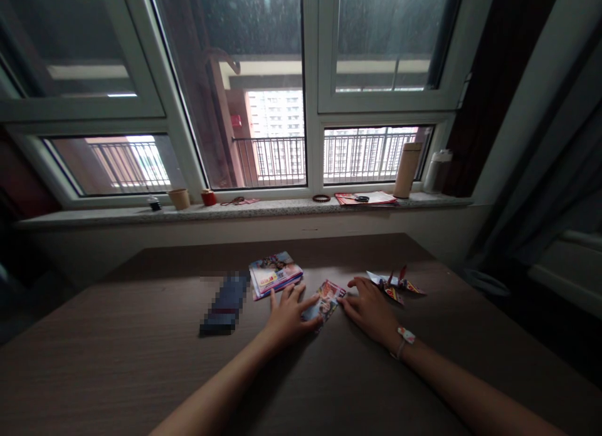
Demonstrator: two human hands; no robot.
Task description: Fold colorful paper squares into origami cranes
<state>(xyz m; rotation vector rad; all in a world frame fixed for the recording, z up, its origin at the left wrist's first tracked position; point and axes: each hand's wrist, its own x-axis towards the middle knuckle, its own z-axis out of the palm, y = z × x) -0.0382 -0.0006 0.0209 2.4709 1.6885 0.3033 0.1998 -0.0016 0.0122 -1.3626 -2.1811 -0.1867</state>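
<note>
A folded piece of colourful printed paper lies on the brown table between my two hands. My left hand rests over its left side, fingers spread and thumb on its lower part. At its right edge, my right hand touches the paper with fingers apart and slightly bent; a band with a pale tag circles that wrist. Beyond my left fingertips sits a stack of printed sheets. Folded paper figures, shaped like cranes, stand just past my right hand.
A dark pixelated object lies left of the stack. On the windowsill stand a paper cup, a red container, a bracelet, scissors on papers, a tan bottle and a pale bottle.
</note>
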